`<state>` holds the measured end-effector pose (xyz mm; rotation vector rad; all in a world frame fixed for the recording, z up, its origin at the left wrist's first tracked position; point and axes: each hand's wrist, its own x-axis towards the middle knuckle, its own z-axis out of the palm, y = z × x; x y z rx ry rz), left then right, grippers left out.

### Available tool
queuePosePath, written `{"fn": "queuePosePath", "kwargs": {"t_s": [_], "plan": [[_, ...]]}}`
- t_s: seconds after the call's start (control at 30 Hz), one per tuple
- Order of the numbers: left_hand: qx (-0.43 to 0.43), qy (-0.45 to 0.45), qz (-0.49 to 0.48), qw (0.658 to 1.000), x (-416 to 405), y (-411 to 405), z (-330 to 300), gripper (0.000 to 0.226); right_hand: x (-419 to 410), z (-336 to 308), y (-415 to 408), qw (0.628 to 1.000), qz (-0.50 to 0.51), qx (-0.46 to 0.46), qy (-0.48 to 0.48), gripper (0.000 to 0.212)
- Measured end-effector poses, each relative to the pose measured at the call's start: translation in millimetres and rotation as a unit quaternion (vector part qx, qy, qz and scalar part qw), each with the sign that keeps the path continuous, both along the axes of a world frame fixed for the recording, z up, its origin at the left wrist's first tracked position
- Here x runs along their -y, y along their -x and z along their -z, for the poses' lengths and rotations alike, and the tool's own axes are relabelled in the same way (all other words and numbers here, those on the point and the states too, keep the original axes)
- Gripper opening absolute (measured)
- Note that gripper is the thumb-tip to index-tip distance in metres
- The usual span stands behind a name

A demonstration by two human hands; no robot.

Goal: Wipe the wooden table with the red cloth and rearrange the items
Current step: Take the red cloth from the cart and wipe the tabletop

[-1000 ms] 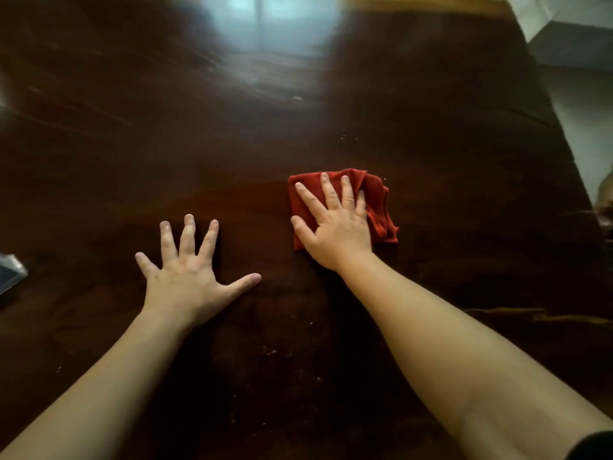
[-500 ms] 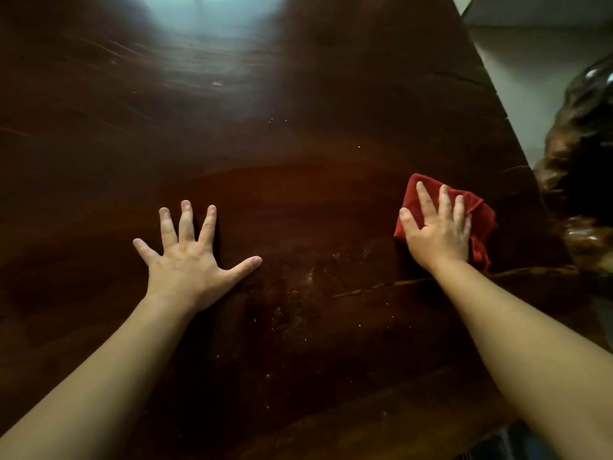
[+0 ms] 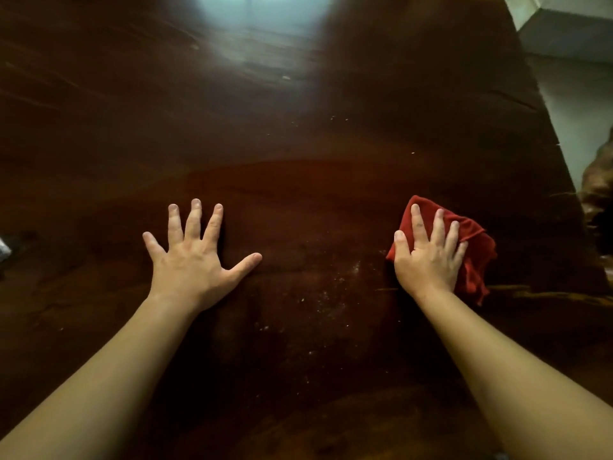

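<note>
The dark wooden table (image 3: 298, 144) fills nearly the whole view. A crumpled red cloth (image 3: 477, 240) lies on it at the right, close to the table's right edge. My right hand (image 3: 428, 257) presses flat on top of the cloth with fingers slightly spread, covering its left half. My left hand (image 3: 195, 257) rests palm down on the bare wood at centre left, fingers wide apart, holding nothing. Pale crumbs and dust specks (image 3: 335, 287) dot the wood between the two hands.
The table's right edge (image 3: 544, 127) runs diagonally from top right downward, with pale floor (image 3: 583, 104) beyond it. A brownish carved object (image 3: 597, 187) sits off the right edge. A small pale thing (image 3: 4, 249) pokes in at the far left. Window glare (image 3: 265, 14) shines at the top.
My right hand has slid the red cloth from the table's middle out to the right, near the edge. The left hand has stayed planted in place.
</note>
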<state>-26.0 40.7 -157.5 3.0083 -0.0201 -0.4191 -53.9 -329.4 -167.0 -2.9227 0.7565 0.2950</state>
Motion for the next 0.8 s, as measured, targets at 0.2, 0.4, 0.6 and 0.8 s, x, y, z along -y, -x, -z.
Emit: {"fn": "queuePosePath", "kwargs": {"t_s": [0.2, 0.4, 0.6, 0.8], "plan": [[-0.011, -0.005, -0.077, 0.997, -75.2, 47.2, -8.0, 0.107, -118.6, 1.8, 9.5, 0.995, -0.094, 0.005, -0.022, 0.067], [-0.026, 0.002, -0.157, 0.987, -136.3, 105.4, -17.8, 0.096, -249.1, -4.4, 23.2, 0.972, -0.224, 0.015, -0.074, 0.06], [-0.011, 0.022, -0.25, 0.968, -195.3, 164.2, -20.5, 0.077, -379.5, -8.3, 62.2, 0.92, -0.37, 0.026, -0.128, 0.057], [-0.025, -0.014, -0.306, 0.952, -235.9, 193.7, -18.4, 0.073, -448.4, -4.8, 102.8, 0.856, -0.494, 0.013, -0.15, 0.057]]}}
